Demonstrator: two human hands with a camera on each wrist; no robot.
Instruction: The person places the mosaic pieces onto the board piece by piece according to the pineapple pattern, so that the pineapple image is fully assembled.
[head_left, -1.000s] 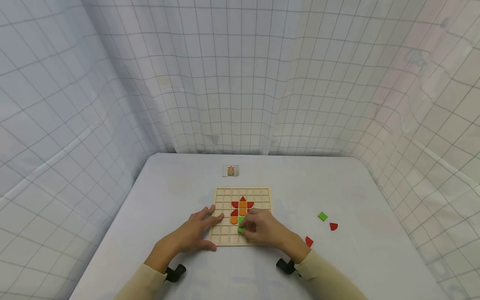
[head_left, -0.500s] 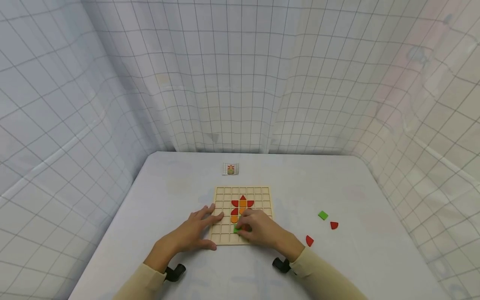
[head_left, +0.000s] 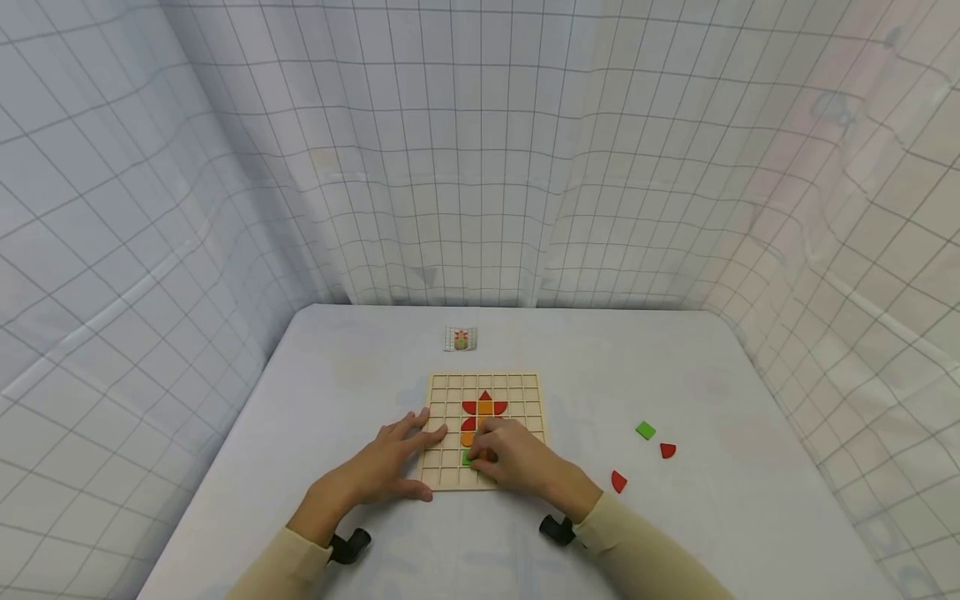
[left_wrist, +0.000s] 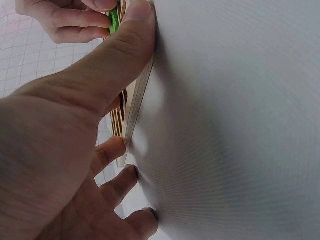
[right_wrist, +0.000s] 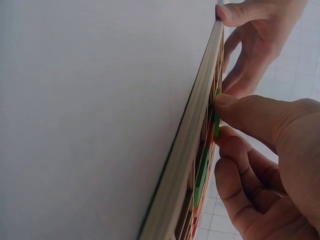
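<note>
My right hand (head_left: 517, 460) pinches green tile (head_left: 468, 457) over wooden grid board (head_left: 450, 467); left hand (head_left: 390, 462) flat, fingers relaxed, steadying board's left edge. Seat tile square, press level.

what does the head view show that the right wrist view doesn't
Only the head view shows the loose pieces on the table: a green square and two red pieces, plus the small pattern card. Only the right wrist view shows the wooden board edge-on. Both show the right hand pinching a green piece and the left hand steadying the board.
</note>
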